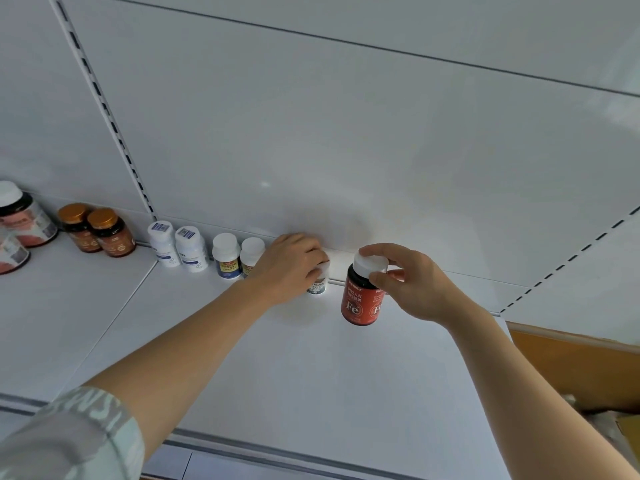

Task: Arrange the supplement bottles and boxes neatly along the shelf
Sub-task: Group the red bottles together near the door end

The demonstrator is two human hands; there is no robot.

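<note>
L hand (289,266) curled over small white-cap bottle (318,284) at the back wall, setting it into the row. R hand (408,284) pinches cap of red Fe bottle (362,296), just right of the small bottle and nearer the front. Tip: seat the small one first, label out, then slide Fe in beside it. Shelf (311,375) has lots of bare room right and front of Fe; back wall limits push.

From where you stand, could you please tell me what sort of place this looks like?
Probably a pharmacy or shop aisle: a white retail shelf with slotted uprights, and supplement bottles lined along the back, like the red Fe bottle and amber bottles.
</note>
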